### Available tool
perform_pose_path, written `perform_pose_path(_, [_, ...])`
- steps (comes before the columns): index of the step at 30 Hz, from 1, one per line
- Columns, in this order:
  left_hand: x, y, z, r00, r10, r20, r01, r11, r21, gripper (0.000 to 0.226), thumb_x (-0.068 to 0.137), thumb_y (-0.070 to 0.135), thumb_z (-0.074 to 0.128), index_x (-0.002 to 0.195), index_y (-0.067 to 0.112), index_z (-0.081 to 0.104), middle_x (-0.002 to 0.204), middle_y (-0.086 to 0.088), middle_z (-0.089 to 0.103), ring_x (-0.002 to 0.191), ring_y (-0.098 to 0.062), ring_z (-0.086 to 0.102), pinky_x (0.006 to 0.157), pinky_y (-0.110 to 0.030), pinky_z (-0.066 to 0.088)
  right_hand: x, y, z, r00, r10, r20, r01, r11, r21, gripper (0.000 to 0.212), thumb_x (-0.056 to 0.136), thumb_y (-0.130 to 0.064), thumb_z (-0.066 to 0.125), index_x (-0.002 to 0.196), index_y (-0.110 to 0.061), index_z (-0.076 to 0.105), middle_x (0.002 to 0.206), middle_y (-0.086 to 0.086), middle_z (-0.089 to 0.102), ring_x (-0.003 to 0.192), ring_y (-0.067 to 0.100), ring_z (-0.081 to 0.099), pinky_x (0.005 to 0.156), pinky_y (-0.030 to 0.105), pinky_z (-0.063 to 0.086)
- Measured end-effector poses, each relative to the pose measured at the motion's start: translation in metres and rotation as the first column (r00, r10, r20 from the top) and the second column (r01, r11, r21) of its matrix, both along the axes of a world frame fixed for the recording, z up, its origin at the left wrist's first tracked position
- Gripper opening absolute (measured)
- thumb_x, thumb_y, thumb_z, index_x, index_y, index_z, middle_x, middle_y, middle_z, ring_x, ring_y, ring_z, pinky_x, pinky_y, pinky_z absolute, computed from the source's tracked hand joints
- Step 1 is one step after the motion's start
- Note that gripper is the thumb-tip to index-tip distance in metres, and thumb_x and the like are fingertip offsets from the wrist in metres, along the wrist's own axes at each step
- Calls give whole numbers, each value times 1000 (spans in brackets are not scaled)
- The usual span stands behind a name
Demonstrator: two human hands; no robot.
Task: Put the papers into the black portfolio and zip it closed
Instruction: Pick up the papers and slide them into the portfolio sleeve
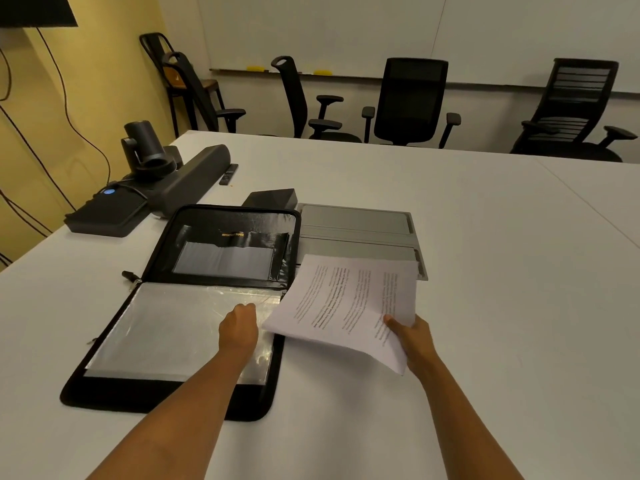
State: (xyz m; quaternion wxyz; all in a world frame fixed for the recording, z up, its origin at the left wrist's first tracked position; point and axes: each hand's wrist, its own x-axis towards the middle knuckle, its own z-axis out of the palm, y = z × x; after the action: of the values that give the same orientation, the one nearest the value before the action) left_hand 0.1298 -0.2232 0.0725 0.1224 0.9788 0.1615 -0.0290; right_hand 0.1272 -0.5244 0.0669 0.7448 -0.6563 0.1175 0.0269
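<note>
Since the right hand (412,337) grips the floppy white printed papers (346,306) by one corner, they may buckle at the black zip portfolio (166,400)'s clear sleeve (173,327), which the curled left hand (239,327) seems to pinch.

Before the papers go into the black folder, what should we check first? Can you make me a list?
1. Is the portfolio lying open and flat on the table? Ok.
2. Is the zip undone, with the zipper pull out at the side? Ok.
3. Does the right hand grip the papers firmly by a corner? Ok.
4. Are the papers lined up with the clear sleeve? Not ok: they are tilted and off to its right.
5. Has the left hand, resting on the clear sleeve, opened the pocket? Cannot tell.
</note>
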Motion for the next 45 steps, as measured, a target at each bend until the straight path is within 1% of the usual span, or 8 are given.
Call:
perform_pose_path(10, [-8,-8,-8,998,16,-65,-15,1000,15,22,94,17,54,114,7,58,113,-9,63,98,-20,67,85,-21,51,-24,12,-12,991,57,-118,-66,995,-72,27,86,-12,64,109,-18,52,91,-3,66,76,19,67,50,18,56])
perform_pose_path(16, [-14,-11,-10,997,-47,-63,52,995,87,24,93,20,56,116,12,55,118,-6,58,96,-17,65,75,-18,46,-38,13,-13,988,89,-124,-93,995,-27,25,85,-11,64,104,-23,54,93,-1,67,77,21,68,51,18,56])
perform_pose_path(22, [-18,-10,-13,994,-96,-51,103,982,161,67,89,20,63,145,11,26,145,-6,36,121,-19,52,90,-25,50,-43,14,-9,999,9,-40,-9,1000,-9,25,84,-11,64,101,-26,54,91,-6,67,72,12,69,50,17,55])
perform_pose_path(25, [-20,-10,-15,996,-86,-31,90,987,131,74,88,18,64,147,9,20,147,-7,32,122,-20,51,91,-27,50,-42,21,-8,1000,4,-24,-4,1000,-4,26,84,-11,64,105,-23,53,94,-4,67,77,15,68,52,18,56])
perform_pose_path(29, [-23,-11,-19,998,-67,-14,68,996,57,68,88,23,62,144,11,25,142,-7,38,117,-20,52,90,-29,50,-43,26,-8,995,74,-64,-73,997,30,23,84,-11,64,99,-26,55,93,-2,68,74,19,70,52,19,56])
perform_pose_path(32, [-24,-9,-19,999,-50,-12,51,995,90,60,89,24,62,140,13,33,137,-5,43,114,-19,55,87,-28,52,-46,24,-9,986,138,-97,-137,990,9,23,83,-11,66,98,-25,56,93,0,69,68,16,72,52,19,55])
perform_pose_path(35, [-22,-6,-20,998,-62,0,62,991,121,50,90,22,60,136,14,40,134,-5,46,111,-17,57,83,-25,52,-49,21,-13,984,137,-113,-142,989,-35,25,83,-11,66,104,-21,56,94,-1,68,75,18,70,53,19,56])
perform_pose_path(45, [-13,-9,-25,984,-179,-16,178,959,220,51,95,27,51,142,16,34,147,-4,37,126,-18,47,99,-28,43,-50,16,-16,961,209,-182,-223,973,-62,30,82,-9,68,106,-20,56,97,1,68,84,21,69,60,23,59])
